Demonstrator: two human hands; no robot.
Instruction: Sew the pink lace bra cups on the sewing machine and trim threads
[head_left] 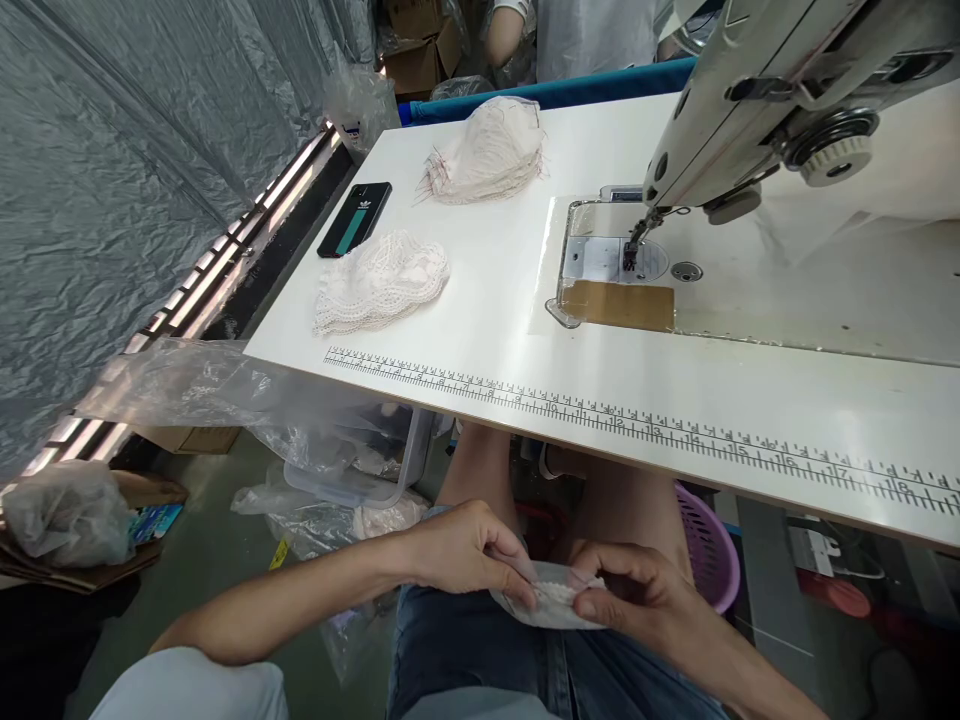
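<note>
Over my lap, below the table edge, both hands pinch a small clear plastic bag (551, 600) holding something white. My left hand (469, 548) grips its left side with fingers closed. My right hand (637, 592) pinches its right side. On the white table (495, 300) above lie a flat piece of white lace (379, 280) and, farther back, a stack of pale lace pieces (491, 152). The sewing machine (787, 100) stands at the right, its needle (631, 245) over the metal plate.
A black phone (355, 218) lies at the table's left edge. A printed ruler (637, 420) runs along the front edge. Plastic bags and a clear bin (352, 470) sit on the floor at left, a purple basket (709, 555) under the table. Another person (577, 35) stands beyond.
</note>
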